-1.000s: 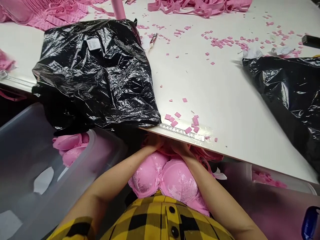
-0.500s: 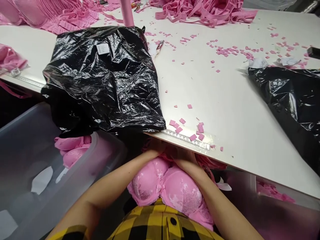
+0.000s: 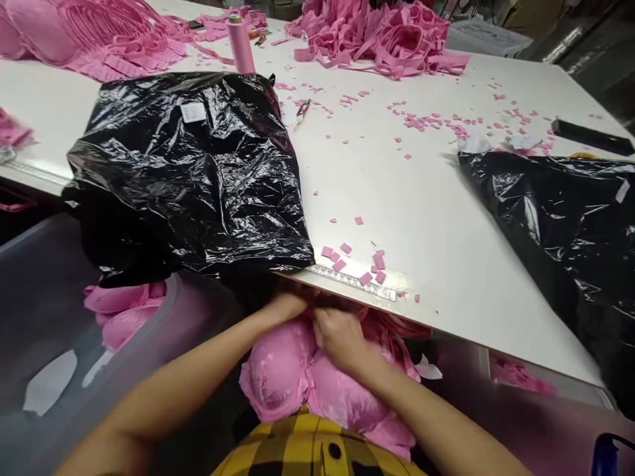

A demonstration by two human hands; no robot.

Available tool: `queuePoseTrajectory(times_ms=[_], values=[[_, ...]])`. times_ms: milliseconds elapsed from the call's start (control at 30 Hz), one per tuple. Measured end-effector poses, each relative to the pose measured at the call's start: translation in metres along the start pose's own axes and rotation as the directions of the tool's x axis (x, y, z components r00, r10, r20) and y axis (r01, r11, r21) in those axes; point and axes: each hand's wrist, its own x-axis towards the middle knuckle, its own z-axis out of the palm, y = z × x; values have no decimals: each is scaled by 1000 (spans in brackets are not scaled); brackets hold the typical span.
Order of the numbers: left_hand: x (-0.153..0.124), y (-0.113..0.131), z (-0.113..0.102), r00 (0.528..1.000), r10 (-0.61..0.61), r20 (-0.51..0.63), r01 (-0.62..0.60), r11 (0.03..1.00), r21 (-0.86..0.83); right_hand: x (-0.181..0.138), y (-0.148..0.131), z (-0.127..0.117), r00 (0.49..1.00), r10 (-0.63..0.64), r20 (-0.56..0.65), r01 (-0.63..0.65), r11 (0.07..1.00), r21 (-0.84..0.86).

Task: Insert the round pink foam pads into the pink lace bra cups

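Pink lace-patterned bra with two moulded cups [image 3: 330, 390] lies in the person's lap, below the near edge of the white worktop [image 3: 407, 218]. Across the top of its right-hand cup, the right hand [image 3: 342, 334] has its fingers curled, the grip looking clamped on pink fabric at the bra's upper edge. Beside it, just above the other cup, the left hand [image 3: 288, 305] reaches under that near edge; its fingertips are in shadow, so I cannot tell whether that grip is apart or together.

To handle this part well, I would keep both grips close together, pull evenly, and keep the lace free of the near edge; drawing the bra a little further out would probably help, since the shadow hides the fingers.

Along the near edge run a clear measuring strip [image 3: 354, 281] and pink fabric scraps [image 3: 380, 261]. To their left, a shiny black plastic bag [image 3: 193, 178] overhangs that edge. Toward the far edge lies a heap of pink straps [image 3: 381, 36].
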Motion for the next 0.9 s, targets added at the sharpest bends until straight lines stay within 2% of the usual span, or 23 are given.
queuePoseTrajectory(times_ms=[100,167,200,267,333,400,500,633,767,900], values=[[-42,-2,-3,996,7,85,-11,999,52,-17,-5,6,979,-191,73,194,981,-28],[-62,-6,4,995,4,104,-12,997,77,-23,2,6,950,-270,156,260,962,84],[-68,-8,8,995,-7,96,0,997,76,-23,9,5,952,-256,168,228,959,167],[-72,-10,15,997,-35,72,32,999,39,-22,21,0,986,-110,125,74,961,266],[-69,-12,18,997,-49,60,50,999,-7,-19,29,-5,995,75,72,-89,971,221],[-64,-12,16,996,-59,63,61,998,-33,-16,29,-6,982,173,72,-179,978,103],[-60,-13,13,994,-74,78,76,997,-34,-11,19,-2,974,212,85,-213,977,3],[-59,-17,13,995,-65,81,69,997,-48,-7,5,5,970,240,37,-237,968,-82],[-62,-19,15,999,-16,50,16,1000,-6,-4,7,3,970,237,58,-234,971,-53],[-63,-18,14,996,28,80,-28,1000,-2,0,15,-1,973,205,104,-202,979,-33]])
